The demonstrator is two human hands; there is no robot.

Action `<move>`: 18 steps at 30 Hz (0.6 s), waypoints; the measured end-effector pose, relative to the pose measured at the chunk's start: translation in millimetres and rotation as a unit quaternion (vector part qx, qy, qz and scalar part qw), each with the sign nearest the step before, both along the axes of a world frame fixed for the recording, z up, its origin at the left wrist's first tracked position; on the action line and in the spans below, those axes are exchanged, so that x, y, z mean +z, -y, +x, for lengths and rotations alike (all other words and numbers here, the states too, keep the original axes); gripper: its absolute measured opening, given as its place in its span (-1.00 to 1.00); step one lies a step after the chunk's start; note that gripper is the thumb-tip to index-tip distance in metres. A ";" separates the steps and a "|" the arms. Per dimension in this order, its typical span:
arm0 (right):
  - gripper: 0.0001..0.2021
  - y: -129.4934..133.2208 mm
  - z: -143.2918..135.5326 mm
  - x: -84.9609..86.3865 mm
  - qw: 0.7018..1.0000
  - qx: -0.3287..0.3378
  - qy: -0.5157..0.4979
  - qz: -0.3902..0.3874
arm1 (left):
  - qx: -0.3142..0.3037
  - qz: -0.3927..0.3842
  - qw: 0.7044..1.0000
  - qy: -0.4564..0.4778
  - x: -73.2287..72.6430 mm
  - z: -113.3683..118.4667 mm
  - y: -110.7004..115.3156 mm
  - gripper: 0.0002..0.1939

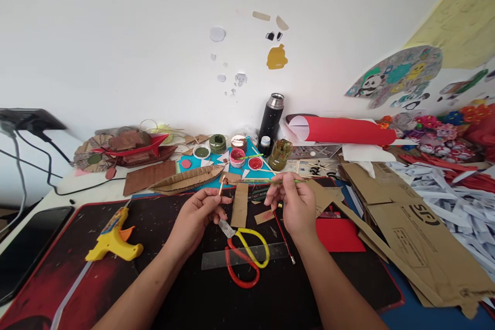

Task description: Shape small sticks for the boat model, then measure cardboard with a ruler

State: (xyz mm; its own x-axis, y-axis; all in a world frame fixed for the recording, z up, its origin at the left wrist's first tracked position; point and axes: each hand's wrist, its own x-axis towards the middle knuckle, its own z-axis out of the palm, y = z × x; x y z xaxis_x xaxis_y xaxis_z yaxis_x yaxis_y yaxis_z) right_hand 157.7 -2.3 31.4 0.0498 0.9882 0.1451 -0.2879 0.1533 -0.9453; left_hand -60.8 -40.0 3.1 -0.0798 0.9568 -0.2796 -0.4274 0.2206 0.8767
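Between the thumb and fingers of my left hand (204,206), a short thin wooden stick (221,185) stands nearly upright, its top end dark with paint. My right hand (296,203) grips a paintbrush (251,181) with a paint-smeared handle, held almost level and pointing left. The brush's brown tip is at the top of the stick; whether they touch is hard to tell. Scissors (247,258) with a red and a yellow handle lie below the hands, over a clear ruler (212,260). A red pencil (285,237) lies by my right wrist.
Paint pots, including a red one (237,157) and a green one (201,151), stand behind near a black flask (271,118). A yellow glue gun (114,240) lies left. Cardboard pieces (410,237) and white paper strips (452,201) cover the right; a cardboard boat shape (185,179) sits back left.
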 end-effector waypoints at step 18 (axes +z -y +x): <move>-0.50 -0.2 -2.1 0.1 1.000 0.003 0.002 -0.010 | -0.016 -0.006 1.000 0.006 -0.7 -0.1 0.0 -0.46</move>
